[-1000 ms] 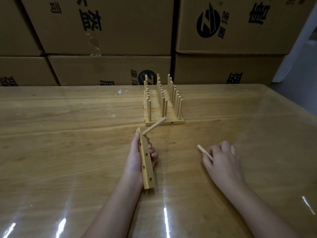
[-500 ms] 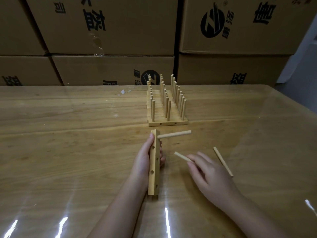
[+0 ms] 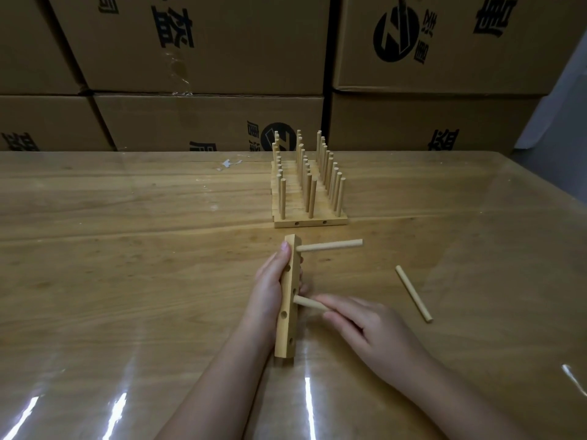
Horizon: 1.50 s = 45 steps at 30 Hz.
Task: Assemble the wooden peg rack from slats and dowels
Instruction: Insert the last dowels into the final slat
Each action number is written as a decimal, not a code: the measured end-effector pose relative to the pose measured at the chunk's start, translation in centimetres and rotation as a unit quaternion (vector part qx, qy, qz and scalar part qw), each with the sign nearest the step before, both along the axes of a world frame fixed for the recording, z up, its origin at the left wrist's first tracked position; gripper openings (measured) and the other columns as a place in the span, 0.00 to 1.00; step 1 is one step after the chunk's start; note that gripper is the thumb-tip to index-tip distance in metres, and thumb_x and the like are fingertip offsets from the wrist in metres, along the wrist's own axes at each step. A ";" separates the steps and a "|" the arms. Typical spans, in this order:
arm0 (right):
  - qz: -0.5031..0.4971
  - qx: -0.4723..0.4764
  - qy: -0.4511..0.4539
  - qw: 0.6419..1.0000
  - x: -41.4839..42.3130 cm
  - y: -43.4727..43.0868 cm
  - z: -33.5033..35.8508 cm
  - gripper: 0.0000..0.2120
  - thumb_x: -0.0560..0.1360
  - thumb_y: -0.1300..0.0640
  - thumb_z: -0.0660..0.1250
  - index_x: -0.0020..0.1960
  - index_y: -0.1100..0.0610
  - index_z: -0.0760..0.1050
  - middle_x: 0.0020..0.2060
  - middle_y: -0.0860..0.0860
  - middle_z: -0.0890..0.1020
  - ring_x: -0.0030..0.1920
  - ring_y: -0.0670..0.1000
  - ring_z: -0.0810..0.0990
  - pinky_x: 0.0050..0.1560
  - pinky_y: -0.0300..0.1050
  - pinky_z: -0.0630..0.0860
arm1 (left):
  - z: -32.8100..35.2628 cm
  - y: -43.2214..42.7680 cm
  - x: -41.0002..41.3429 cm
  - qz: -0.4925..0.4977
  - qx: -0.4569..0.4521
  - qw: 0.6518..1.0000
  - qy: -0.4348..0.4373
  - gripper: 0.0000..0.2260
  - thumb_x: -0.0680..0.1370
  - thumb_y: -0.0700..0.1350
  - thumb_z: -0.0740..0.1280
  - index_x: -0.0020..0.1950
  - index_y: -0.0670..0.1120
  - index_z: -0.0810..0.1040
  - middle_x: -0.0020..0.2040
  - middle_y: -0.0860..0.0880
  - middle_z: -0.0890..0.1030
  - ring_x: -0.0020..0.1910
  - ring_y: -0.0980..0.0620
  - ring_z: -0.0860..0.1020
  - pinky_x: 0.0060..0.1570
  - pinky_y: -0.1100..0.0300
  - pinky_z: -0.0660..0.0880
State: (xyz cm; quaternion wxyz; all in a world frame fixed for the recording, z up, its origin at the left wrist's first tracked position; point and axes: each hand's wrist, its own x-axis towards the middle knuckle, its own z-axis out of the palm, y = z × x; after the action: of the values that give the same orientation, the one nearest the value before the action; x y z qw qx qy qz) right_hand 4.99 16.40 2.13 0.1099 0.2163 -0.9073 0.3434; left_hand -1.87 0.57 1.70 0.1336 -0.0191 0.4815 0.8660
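**Dowel, second of three: seating into slat**

Item: slat point(image 3: 287, 300), stood on its long edge on the table point(image 3: 127, 265), close in front of you, short of the finished rack section point(image 3: 309, 201). Its long axis runs straight away from you and its peg face looks right.

Hold: your left hand point(image 3: 268, 290) grips it, thumb on the left face, fingers curled round the right.

Fitted: one dowel point(image 3: 330, 246) at the far end, pointing right.

In hand: second dowel point(image 3: 309, 303), pinched in your right hand point(image 3: 365, 325). Its tip meets the slat about mid-length and is angled slightly away.

Advice: square it parallel with the first, then push straight while the left hand braces.

Spare: one dowel point(image 3: 413, 293), loose on the right.
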 end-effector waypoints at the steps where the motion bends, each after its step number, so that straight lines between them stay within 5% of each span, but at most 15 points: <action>1: 0.001 0.005 -0.005 1.000 0.0 -0.1 -0.1 0.15 0.78 0.48 0.58 0.63 0.44 0.73 0.53 0.40 0.81 0.51 0.41 0.79 0.47 0.47 0.77 | 0.1 0.0 0.0 -0.003 0.000 1.000 0.002 0.15 0.70 0.55 0.67 0.45 0.43 0.77 0.33 0.48 0.73 0.29 0.54 0.72 0.28 0.64 0.73; 9: -0.014 0.026 0.019 0.999 -0.1 0.1 -0.2 0.13 0.78 0.49 0.59 0.61 0.46 0.76 0.51 0.41 0.82 0.49 0.43 0.81 0.43 0.47 0.79 | 0.4 -0.1 0.4 -0.037 -0.066 0.996 0.043 0.14 0.70 0.54 0.66 0.44 0.44 0.77 0.34 0.48 0.75 0.31 0.53 0.74 0.35 0.60 0.71; 19: -0.040 0.131 0.089 0.987 0.1 -0.1 0.5 0.15 0.77 0.47 0.52 0.57 0.46 0.74 0.38 0.45 0.82 0.35 0.49 0.80 0.28 0.47 0.77 | 0.3 0.1 0.6 0.001 -0.083 0.994 0.067 0.11 0.71 0.52 0.65 0.43 0.45 0.74 0.34 0.49 0.72 0.32 0.54 0.71 0.33 0.61 0.70; 26: -0.072 0.214 0.138 0.964 0.8 -0.5 1.7 0.13 0.76 0.49 0.55 0.51 0.48 0.78 0.28 0.45 0.76 0.26 0.48 0.76 0.20 0.41 0.70 | 0.4 0.3 0.7 0.016 -0.137 0.987 0.079 0.13 0.70 0.54 0.66 0.42 0.44 0.72 0.32 0.46 0.72 0.31 0.52 0.71 0.31 0.62 0.70; 34: -0.076 0.259 0.148 0.952 1.3 -0.6 2.4 0.08 0.70 0.51 0.66 0.47 0.49 0.80 0.26 0.47 0.75 0.24 0.49 0.75 0.19 0.38 0.65 | 0.7 0.5 0.9 0.023 -0.199 0.975 0.091 0.10 0.78 0.49 0.64 0.41 0.44 0.71 0.36 0.41 0.71 0.34 0.46 0.69 0.34 0.55 0.67; 38: -0.079 0.242 0.133 0.958 1.3 -0.6 2.6 0.09 0.70 0.52 0.70 0.49 0.49 0.80 0.28 0.47 0.76 0.27 0.49 0.77 0.21 0.39 0.66 | 0.8 0.3 1.0 0.017 -0.180 0.980 0.078 0.11 0.75 0.51 0.65 0.42 0.44 0.73 0.33 0.46 0.74 0.32 0.50 0.72 0.33 0.57 0.70; 41: -0.075 0.213 0.061 0.972 1.0 -0.9 1.7 0.12 0.79 0.48 0.57 0.60 0.48 0.72 0.42 0.47 0.80 0.41 0.50 0.80 0.36 0.46 0.76 | 0.8 0.2 0.9 0.003 -0.114 0.993 0.028 0.15 0.71 0.56 0.65 0.43 0.44 0.77 0.32 0.48 0.75 0.30 0.53 0.73 0.33 0.61 0.72; 45: -0.095 0.106 0.126 0.982 1.1 -1.3 1.7 0.14 0.76 0.48 0.57 0.46 0.53 0.79 0.38 0.48 0.72 0.39 0.48 0.72 0.36 0.39 0.68 | 0.7 0.0 0.6 0.009 -0.036 0.999 -0.019 0.13 0.71 0.57 0.66 0.38 0.48 0.81 0.32 0.49 0.76 0.29 0.54 0.74 0.33 0.62 0.72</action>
State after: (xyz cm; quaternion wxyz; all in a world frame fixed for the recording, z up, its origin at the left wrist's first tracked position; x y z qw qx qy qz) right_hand 6.07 15.09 3.83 0.2318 0.1806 -0.9341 0.2029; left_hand -1.28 0.56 2.43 0.1343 -0.0444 0.5092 0.8489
